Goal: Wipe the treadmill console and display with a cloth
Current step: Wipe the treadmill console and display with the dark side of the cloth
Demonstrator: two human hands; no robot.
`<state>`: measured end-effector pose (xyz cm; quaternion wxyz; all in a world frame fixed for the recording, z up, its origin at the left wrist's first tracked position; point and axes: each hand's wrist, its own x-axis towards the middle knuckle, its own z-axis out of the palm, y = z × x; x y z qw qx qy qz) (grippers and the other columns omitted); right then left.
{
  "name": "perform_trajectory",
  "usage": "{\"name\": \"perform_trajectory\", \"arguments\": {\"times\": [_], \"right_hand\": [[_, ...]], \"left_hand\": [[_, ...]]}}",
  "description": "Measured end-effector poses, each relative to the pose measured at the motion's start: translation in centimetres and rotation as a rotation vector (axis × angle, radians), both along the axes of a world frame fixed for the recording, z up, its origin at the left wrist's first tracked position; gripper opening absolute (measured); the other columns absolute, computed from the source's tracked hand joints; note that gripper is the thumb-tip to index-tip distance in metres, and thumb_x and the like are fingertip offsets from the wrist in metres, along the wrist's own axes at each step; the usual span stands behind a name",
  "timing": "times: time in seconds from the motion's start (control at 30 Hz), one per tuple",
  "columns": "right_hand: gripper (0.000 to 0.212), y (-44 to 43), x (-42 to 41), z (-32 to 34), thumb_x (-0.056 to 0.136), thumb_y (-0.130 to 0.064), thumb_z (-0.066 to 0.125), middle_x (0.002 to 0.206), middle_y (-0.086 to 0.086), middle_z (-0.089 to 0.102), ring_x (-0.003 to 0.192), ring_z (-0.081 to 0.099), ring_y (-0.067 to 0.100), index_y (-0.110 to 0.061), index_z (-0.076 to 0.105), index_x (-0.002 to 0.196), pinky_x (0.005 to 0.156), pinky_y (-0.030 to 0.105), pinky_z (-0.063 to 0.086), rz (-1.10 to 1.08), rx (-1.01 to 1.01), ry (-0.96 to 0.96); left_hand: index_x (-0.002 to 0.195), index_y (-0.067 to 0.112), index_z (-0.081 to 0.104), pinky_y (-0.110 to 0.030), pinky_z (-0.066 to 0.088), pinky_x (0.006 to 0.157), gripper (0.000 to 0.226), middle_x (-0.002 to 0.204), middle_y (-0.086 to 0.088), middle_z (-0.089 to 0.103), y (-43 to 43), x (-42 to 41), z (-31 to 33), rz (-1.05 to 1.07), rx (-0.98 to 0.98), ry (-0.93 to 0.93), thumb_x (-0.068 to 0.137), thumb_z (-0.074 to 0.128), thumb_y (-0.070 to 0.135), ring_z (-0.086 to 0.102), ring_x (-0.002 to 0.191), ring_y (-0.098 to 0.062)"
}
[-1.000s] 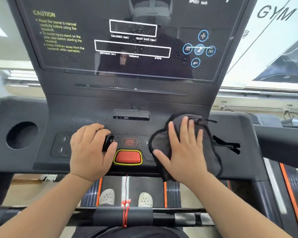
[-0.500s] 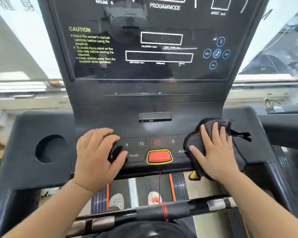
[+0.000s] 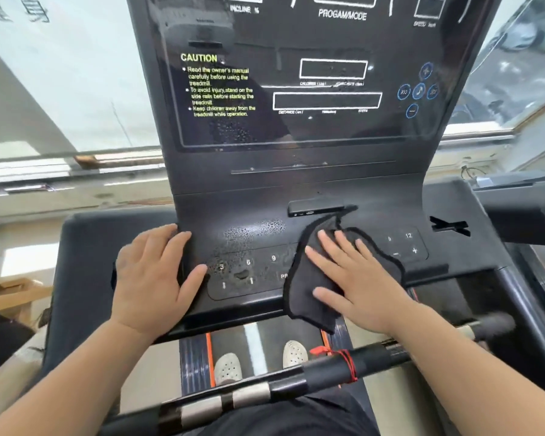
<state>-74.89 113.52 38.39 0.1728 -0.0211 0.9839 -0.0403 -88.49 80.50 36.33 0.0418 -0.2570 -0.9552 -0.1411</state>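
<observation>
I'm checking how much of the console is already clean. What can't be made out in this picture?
- Middle of the button panel, head view: covered by the cloth and right hand.
- Console surface under the left hand: hidden by the palm.
- Top of the display: cut off by the upper edge.
- Small labels under the display boxes: too blurred to read.
- Console's left end: hidden behind the left hand.
</observation>
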Motion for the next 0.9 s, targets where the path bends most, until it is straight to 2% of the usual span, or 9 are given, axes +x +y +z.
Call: {"name": "perform_trajectory", "arguments": {"times": [0.1, 0.17, 0.33, 0.43, 0.57, 0.63, 0.77, 0.9], "right_hand": [[0.097, 0.9, -0.2, -0.5, 0.083, -0.085, -0.005, 0.172, 0.007, -0.011, 0.158, -0.007, 0.035, -0.032, -0.001, 0.163, 0.127, 0.057, 0.003, -0.362, 0.071, 0.015], [0.096, -0.9, -0.9, -1.0, 0.084, -0.081, 0.001, 0.172, 0.013, -0.008, 0.158, -0.006, 0.039, -0.028, 0.001, 0.164, 0.125, 0.059, 0.003, -0.471, 0.095, 0.032], [0.086, -7.5, -2.9, -1.6, 0.095, -0.076, 0.011, 0.171, 0.017, 0.009, 0.157, 0.009, 0.042, -0.025, 0.016, 0.164, 0.122, 0.065, 0.014, -0.335, 0.091, 0.133], [0.082, -10.1, -2.9, -1.7, 0.096, -0.076, 0.013, 0.172, 0.012, 0.01, 0.158, 0.009, 0.039, -0.029, 0.016, 0.163, 0.124, 0.065, 0.015, -0.201, 0.062, 0.142], [0.074, -10.5, -0.4, -2.4, 0.096, -0.071, 0.033, 0.172, 0.003, 0.017, 0.158, 0.011, 0.036, -0.036, 0.022, 0.161, 0.124, 0.062, 0.014, 0.026, 0.041, 0.171], [0.071, -9.9, 0.3, -2.6, 0.097, -0.069, 0.034, 0.171, 0.005, 0.017, 0.157, 0.01, 0.04, -0.038, 0.024, 0.161, 0.123, 0.064, 0.012, -0.038, 0.093, 0.19], [0.072, -10.6, -1.7, -2.4, 0.101, -0.063, 0.021, 0.169, 0.021, 0.016, 0.156, 0.011, 0.046, -0.026, 0.022, 0.163, 0.123, 0.066, 0.012, -0.366, 0.185, 0.189], [0.079, -13.1, -5.3, -2.6, 0.1, -0.065, 0.011, 0.169, 0.026, 0.004, 0.157, -0.002, 0.044, -0.02, 0.011, 0.165, 0.125, 0.065, 0.004, -0.43, 0.117, 0.205]], "left_hand": [[0.134, 0.008, 0.058, -0.055, 0.034, 0.103, 0.067, 0.14, -0.014, 0.054, -1.4, -0.6, -0.1, 0.009, -0.025, -0.006, 0.091, 0.041, 0.056, 0.047, 0.129, -0.039], [0.138, 0.008, 0.056, -0.058, 0.034, 0.108, 0.069, 0.144, -0.015, 0.051, -2.4, -1.2, -0.4, 0.014, -0.057, -0.014, 0.091, 0.039, 0.056, 0.045, 0.133, -0.041], [0.142, 0.007, 0.053, -0.06, 0.031, 0.112, 0.073, 0.149, -0.015, 0.049, -3.3, -2.5, -0.9, 0.029, -0.086, -0.056, 0.092, 0.034, 0.058, 0.041, 0.139, -0.041], [0.143, 0.006, 0.051, -0.059, 0.031, 0.113, 0.074, 0.149, -0.015, 0.049, -3.3, -2.7, -1.1, 0.03, -0.082, -0.079, 0.093, 0.033, 0.058, 0.04, 0.139, -0.04], [0.143, 0.006, 0.051, -0.056, 0.031, 0.113, 0.074, 0.148, -0.014, 0.05, -3.6, -2.7, -1.2, 0.032, -0.065, -0.076, 0.093, 0.033, 0.057, 0.041, 0.138, -0.039], [0.142, 0.006, 0.052, -0.055, 0.03, 0.113, 0.073, 0.147, -0.014, 0.05, -3.6, -2.6, -1.2, 0.031, -0.05, -0.08, 0.093, 0.034, 0.057, 0.04, 0.138, -0.038], [0.142, 0.007, 0.052, -0.054, 0.03, 0.112, 0.073, 0.147, -0.013, 0.05, -3.7, -2.7, -1.2, 0.024, -0.035, -0.087, 0.094, 0.034, 0.057, 0.041, 0.138, -0.037], [0.143, 0.007, 0.052, -0.056, 0.032, 0.112, 0.073, 0.147, -0.013, 0.05, -3.7, -2.7, -1.2, 0.017, -0.04, -0.097, 0.094, 0.034, 0.058, 0.041, 0.139, -0.037]]}}
